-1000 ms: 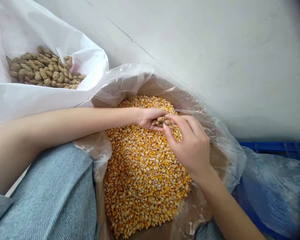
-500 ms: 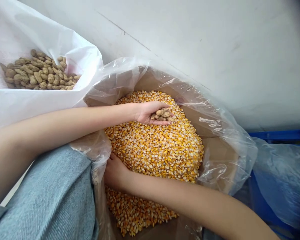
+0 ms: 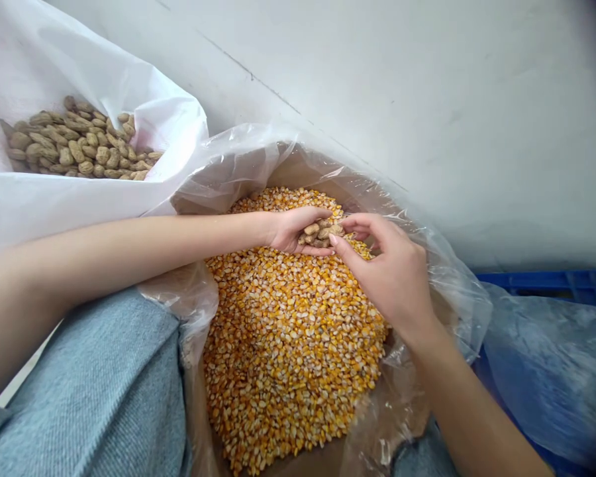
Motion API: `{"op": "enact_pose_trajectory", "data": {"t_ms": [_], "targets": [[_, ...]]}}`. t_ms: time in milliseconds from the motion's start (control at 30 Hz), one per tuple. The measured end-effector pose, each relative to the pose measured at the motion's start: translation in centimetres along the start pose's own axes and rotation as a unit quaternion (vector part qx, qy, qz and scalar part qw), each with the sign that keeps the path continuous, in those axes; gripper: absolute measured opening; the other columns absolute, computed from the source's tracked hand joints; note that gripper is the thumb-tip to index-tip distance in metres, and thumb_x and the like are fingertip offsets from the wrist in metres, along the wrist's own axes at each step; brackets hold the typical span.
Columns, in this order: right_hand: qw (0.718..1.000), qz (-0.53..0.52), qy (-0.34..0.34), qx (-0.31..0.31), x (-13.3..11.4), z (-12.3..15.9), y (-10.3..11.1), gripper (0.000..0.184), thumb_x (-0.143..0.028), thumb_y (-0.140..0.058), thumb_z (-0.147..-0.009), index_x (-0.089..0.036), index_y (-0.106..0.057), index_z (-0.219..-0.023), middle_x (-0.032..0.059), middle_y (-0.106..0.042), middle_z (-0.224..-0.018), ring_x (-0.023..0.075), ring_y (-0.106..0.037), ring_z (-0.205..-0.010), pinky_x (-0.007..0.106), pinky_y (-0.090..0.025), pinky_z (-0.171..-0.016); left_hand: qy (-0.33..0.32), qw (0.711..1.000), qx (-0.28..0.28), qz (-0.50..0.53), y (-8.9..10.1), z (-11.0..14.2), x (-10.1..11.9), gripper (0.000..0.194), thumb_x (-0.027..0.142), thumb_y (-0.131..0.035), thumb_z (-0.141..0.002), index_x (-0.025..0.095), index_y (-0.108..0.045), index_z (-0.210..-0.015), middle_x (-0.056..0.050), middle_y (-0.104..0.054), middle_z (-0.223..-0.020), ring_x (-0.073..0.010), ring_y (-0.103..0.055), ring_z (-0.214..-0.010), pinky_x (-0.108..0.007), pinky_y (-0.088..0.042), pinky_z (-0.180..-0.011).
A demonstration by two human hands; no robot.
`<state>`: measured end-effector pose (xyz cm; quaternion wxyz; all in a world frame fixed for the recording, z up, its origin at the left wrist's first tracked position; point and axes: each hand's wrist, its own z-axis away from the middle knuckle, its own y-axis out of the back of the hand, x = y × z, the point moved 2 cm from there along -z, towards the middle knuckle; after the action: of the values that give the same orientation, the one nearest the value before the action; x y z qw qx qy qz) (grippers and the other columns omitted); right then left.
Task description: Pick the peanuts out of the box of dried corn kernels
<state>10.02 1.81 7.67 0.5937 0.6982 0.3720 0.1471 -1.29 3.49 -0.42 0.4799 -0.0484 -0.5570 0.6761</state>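
My left hand (image 3: 298,228) is palm up over the corn, its fingers curled around several unshelled peanuts (image 3: 312,233). From the right, my right hand (image 3: 390,262) meets it at the fingertips. Its thumb and fingers close around a peanut at the edge of the handful, partly hidden by the fingers. Below both hands lie loose yellow and white corn kernels (image 3: 293,344), filling the bottom of a brown sack with a clear plastic liner (image 3: 457,278).
At the upper left, a white sack (image 3: 173,132) holds a heap of peanuts (image 3: 79,142). Behind both sacks rises a pale wall (image 3: 402,86). A blue crate (image 3: 551,283) with clear plastic over it stands at the right. My knee in jeans (image 3: 109,377) is against the corn sack.
My right hand has come up from the corn at the near left side of the sack to the peanuts in my left hand. My left hand stays nearly in place.
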Motion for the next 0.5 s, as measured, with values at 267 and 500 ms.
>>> {"op": "enact_pose_trajectory", "data": {"t_ms": [267,500], "targets": [[0.998,-0.02,0.057,-0.028,0.5,0.4,1.5,0.021,-0.028,-0.047,-0.075,-0.018,-0.054,-0.091,0.0026,-0.055,-0.091,0.0112,-0.049,-0.085,0.027,-0.039,-0.076,0.019,1.0,0.014,-0.002,-0.4,0.1,0.0,0.033,0.029,-0.027,-0.084,0.008,-0.051,-0.076,-0.004,-0.056,-0.062,-0.0084,-0.055,-0.057,-0.02,-0.047,-0.058],[0.766,0.034,0.337,-0.546,-8.3,12.8,-3.6,0.015,-0.025,-0.049,-0.072,-0.018,-0.062,-0.074,0.0041,-0.06,-0.081,0.0219,-0.051,-0.086,0.045,-0.04,-0.074,0.019,0.999,0.037,-0.006,0.1,-0.2,0.2,0.037,0.033,-0.025,-0.084,0.007,-0.052,-0.087,-0.007,-0.056,-0.065,-0.0117,-0.057,-0.068,-0.021,-0.048,-0.059]]}}
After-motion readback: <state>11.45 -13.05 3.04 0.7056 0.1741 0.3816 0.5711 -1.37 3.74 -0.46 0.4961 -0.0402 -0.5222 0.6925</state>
